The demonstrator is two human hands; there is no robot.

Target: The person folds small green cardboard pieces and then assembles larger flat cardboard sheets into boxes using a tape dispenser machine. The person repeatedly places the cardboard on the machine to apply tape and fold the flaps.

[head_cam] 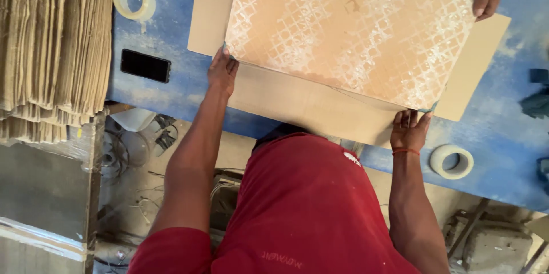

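Head view shows the tile (pixel 349 31) flat on cardboard (pixel 297 102) on the blue table (pixel 497 137), left hand (pixel 222 71) and right hand (pixel 409 131) wide apart, fingertips on its near corners; looks stiff, heavy, chippable, so grip the edges.

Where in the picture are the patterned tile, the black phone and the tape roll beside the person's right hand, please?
Patterned tile (pixel 349 34), head view, on the middle of its face.
Black phone (pixel 145 65), head view, on the middle of its screen.
Tape roll (pixel 439 161), head view, on the left side of its ring.
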